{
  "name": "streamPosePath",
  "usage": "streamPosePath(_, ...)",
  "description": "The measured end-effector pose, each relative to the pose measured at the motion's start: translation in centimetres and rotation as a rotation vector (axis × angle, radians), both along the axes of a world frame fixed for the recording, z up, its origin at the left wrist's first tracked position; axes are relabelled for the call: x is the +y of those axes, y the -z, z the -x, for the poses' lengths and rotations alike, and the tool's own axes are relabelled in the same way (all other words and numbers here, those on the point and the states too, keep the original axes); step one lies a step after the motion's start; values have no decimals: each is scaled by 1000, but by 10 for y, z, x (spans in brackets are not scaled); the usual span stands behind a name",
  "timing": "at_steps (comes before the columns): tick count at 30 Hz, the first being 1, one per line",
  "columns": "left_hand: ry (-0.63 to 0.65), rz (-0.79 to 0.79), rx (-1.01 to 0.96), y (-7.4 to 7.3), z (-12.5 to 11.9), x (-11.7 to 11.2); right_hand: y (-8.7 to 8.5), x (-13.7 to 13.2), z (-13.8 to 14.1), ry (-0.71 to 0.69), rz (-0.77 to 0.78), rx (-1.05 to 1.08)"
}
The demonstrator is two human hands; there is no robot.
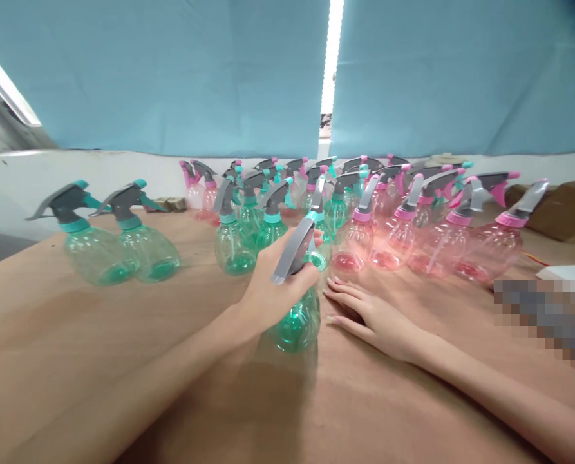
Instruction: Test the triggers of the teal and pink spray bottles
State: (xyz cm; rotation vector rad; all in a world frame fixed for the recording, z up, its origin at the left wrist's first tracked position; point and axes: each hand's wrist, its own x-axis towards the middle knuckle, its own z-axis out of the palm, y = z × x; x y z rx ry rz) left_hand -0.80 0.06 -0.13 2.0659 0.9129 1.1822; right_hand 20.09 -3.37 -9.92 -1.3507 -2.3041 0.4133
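Observation:
My left hand [272, 283] is closed round the neck of a green spray bottle [294, 328] with a grey and teal trigger head, in the middle of the table. The bottle stands roughly upright; whether its base touches the wood I cannot tell. My right hand [369, 316] lies palm down on the table just right of that bottle, fingers stretched out and holding nothing. Beyond it stand clear pink spray bottles [352, 248] with grey heads and pink collars. Just past my left hand are more green spray bottles [234, 248].
Two green spray bottles [94, 254] stand apart at the left. Several more fill the back rows. At the right are a brown paper-like bundle [562, 209] and a white box [567, 278]. A blue sheet [171, 77] hangs behind the wooden table [40, 328].

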Motion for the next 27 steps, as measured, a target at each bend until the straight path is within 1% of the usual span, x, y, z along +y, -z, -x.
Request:
streamPosePath(5, -6, 30, -13, 1, -1, 1, 1, 0, -1, -4, -16, 19)
streamPosePath(10, 20, 42, -28, 2, -1, 2, 0, 1, -1, -17, -19, 19)
streamPosePath(16, -10, 33, 11, 2, 0, 2, -3, 1, -1, -33, -7, 15)
streamPosePath(19, -24, 33, 22, 2, 0, 2, -2, 1, -2, -29, -13, 28)
streamPosePath(27, -1, 45, -6, 1, -1, 1, 1, 2, -3, -26, -12, 6)
